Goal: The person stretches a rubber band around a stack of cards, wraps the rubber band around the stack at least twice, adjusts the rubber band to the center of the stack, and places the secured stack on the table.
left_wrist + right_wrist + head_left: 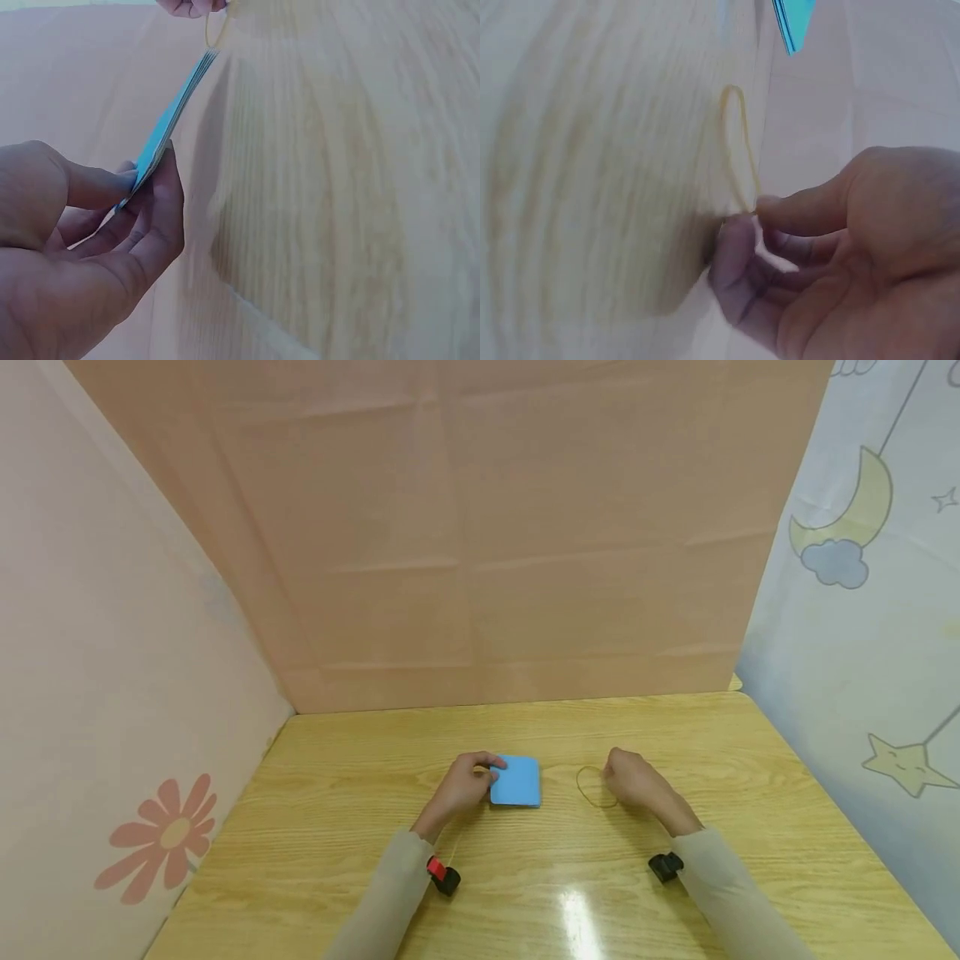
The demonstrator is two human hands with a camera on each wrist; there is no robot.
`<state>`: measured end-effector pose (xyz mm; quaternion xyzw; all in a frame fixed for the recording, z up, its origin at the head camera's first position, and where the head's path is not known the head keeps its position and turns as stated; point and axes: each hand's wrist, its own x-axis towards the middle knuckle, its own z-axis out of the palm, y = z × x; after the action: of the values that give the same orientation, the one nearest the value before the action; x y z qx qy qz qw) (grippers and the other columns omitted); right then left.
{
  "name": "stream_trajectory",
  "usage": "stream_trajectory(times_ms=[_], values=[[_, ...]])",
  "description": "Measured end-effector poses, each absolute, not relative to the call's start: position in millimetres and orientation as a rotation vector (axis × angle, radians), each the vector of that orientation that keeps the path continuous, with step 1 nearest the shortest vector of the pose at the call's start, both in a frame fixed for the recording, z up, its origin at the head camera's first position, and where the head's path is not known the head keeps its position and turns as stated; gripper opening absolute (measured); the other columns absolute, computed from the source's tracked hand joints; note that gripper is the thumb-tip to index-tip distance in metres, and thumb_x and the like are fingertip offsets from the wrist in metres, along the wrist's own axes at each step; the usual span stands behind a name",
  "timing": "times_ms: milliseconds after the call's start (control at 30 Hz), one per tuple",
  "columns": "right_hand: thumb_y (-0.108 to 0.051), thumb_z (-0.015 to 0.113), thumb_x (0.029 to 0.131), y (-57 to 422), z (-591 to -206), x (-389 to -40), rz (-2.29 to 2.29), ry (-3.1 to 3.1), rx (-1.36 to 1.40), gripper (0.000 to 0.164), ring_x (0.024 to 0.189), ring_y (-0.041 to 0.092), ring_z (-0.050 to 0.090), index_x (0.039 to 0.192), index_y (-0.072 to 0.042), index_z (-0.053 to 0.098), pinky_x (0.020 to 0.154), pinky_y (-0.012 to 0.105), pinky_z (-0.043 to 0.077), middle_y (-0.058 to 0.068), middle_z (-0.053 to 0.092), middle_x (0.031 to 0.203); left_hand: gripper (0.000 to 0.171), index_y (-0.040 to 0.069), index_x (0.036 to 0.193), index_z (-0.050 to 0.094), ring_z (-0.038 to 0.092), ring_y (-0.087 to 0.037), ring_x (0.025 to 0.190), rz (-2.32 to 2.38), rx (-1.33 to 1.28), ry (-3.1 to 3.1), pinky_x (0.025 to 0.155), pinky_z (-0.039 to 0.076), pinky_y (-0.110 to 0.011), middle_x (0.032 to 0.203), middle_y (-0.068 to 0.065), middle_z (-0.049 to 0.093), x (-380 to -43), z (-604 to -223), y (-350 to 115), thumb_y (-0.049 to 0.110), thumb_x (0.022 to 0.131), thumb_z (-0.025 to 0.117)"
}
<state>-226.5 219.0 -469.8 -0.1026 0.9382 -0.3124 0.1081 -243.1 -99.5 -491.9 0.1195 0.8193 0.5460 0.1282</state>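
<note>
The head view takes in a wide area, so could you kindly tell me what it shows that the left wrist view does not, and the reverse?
Only the head view shows the wall's red flower, crescent moon and star, plus the pale sleeves.
Only the left wrist view shows the blue packet nearly edge-on, its separate layers visible.
Both show the packet held in the left grip, the tabletop, the thin yellow loop and the right grip, though the left wrist view cuts that off.
</note>
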Motion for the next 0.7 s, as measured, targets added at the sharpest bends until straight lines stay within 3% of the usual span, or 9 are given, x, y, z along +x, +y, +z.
stream_trajectory(times_ms=[167,300,433,700], values=[[0.0,0.053,0.104,221,-469,-222,-1.015,2.765,-0.305,0.012,0.078,0.022,0.056,0.107,0.008,0.061,0.069,0.035,0.051,0.017,0.064,0.096,0.017,0.004,0.119,0.068,0.062,-0.013,0.069,1.732,0.255,2.297,0.065,0.06,-0.026,0.117,-0.016,0.063,-242,-493,-100,0.002,0.103,0.063],[0.001,0.06,0.1,222,-465,-221,-1.029,2.77,-0.28,0.018,0.096,0.028,0.065,0.115,0.011,0.065,0.081,0.043,0.059,0.024,0.069,0.111,0.038,0.002,0.136,0.057,0.066,-0.016,0.072,1.827,0.18,2.211,0.068,0.065,-0.032,0.104,-0.011,0.062,-239,-492,-102,0.004,0.101,0.068],[-0.002,0.064,0.099,220,-460,-219,-1.027,2.781,-0.269,0.017,0.094,0.029,0.068,0.11,0.009,0.072,0.079,0.045,0.06,0.022,0.072,0.108,0.051,0.001,0.147,0.054,0.067,-0.015,0.074,1.858,0.152,2.161,0.072,0.066,-0.033,0.104,-0.009,0.062,-235,-489,-104,0.006,0.099,0.071],[-0.013,0.068,0.102,215,-458,-218,-1.094,2.807,-0.25,0.019,0.08,0.019,0.069,0.108,0.002,0.078,0.067,0.035,0.058,0.013,0.077,0.098,0.046,-0.006,0.142,0.06,0.074,-0.014,0.082,1.894,0.138,2.101,0.082,0.068,-0.037,0.114,-0.017,0.068,-228,-485,-106,0.008,0.1,0.072]])
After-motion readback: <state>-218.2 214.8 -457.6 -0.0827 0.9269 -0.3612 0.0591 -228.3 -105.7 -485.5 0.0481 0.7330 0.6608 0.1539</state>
